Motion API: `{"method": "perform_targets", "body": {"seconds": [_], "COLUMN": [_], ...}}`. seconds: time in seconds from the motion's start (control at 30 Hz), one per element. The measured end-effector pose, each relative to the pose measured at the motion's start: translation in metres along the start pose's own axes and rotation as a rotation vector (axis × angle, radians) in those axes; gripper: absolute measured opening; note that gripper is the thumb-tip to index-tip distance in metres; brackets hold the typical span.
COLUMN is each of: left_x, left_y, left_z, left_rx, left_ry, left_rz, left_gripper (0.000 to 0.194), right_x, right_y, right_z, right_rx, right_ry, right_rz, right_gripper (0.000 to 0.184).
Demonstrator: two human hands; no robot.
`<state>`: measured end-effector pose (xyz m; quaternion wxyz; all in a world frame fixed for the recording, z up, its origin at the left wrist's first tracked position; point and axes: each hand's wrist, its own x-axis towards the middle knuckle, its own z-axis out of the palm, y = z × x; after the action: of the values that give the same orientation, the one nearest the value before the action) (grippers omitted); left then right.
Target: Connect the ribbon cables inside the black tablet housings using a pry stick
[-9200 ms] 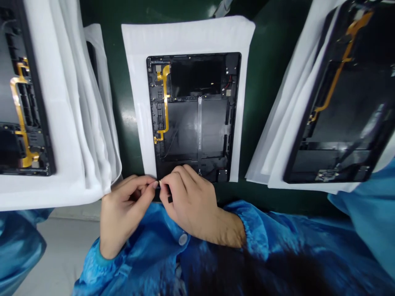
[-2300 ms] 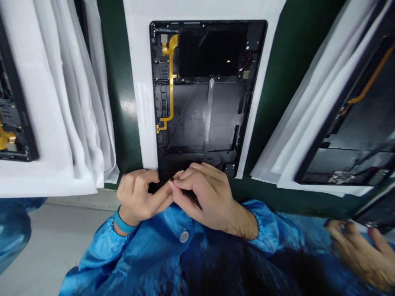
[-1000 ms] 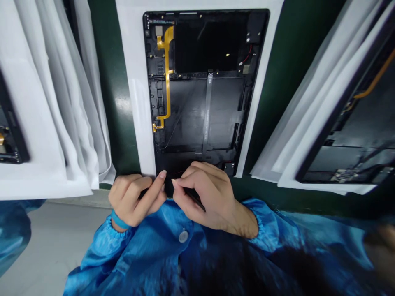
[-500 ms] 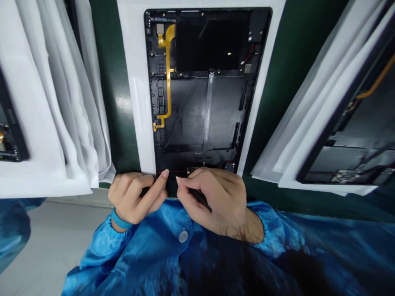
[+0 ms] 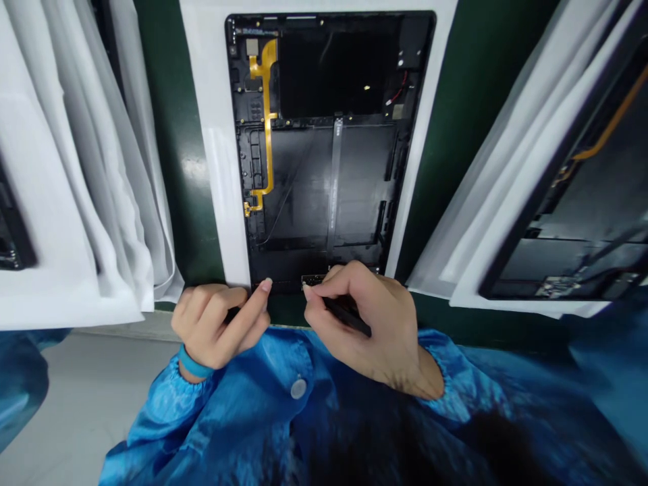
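A black tablet back housing lies with its inside up, its near edge close to my hands. My left hand is at the near left corner, its index fingertip resting on that edge beside a thin wire. Its other fingers are curled, with something dark between them that I cannot make out. My right hand is closed round a slim black pen-like tool. The tool's tip is hidden behind the fingertips, which are at a small circuit board on the near edge. The right hand covers part of this board.
White sheets lie under the housing on a dark green table. Layered white sheets carry another black housing at left. A similar housing with an orange cable lies at right. Blue sleeves show at the left edge.
My right hand has moved right along the near edge with the pen-like tool, uncovering more of that edge. The left hand keeps its place on the edge. The whole view has shifted slightly.
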<state>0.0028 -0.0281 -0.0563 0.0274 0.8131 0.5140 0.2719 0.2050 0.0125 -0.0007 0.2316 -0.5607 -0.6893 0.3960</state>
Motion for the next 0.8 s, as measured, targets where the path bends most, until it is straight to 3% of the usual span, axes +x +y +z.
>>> {"method": "perform_targets", "body": {"seconds": [0.23, 0.47, 0.6, 0.73, 0.8], "left_x": [-0.001, 0.0, 0.002, 0.003, 0.004], "left_y": [-0.001, -0.001, -0.001, -0.003, -0.004], "left_z": [0.0, -0.001, -0.001, 0.0, 0.001], "left_rx": [-0.015, -0.016, 0.002, -0.009, -0.009], "left_ry": [-0.015, -0.022, -0.024, -0.029, -0.032], "left_rz": [0.016, 0.03, 0.051, 0.09, 0.103], "left_gripper": [0.04, 0.04, 0.04, 0.035, 0.034], "right_x": [0.001, 0.0, 0.0, 0.002, 0.003], "right_y": [0.0, 0.0, 0.0, 0.001, 0.003], "right_z": [-0.008, -0.004, -0.002, 0.003, 0.009], "right_rx": [0.151, 0.278, 0.371, 0.46, 0.439], "right_ry": [-0.056, 0.098, 0.092, 0.0, 0.013], "right_rz": [0.062, 0.072, -0.012, -0.098, -0.194], "right_gripper": [0.015, 0.015, 0.021, 0.026, 0.025]}}
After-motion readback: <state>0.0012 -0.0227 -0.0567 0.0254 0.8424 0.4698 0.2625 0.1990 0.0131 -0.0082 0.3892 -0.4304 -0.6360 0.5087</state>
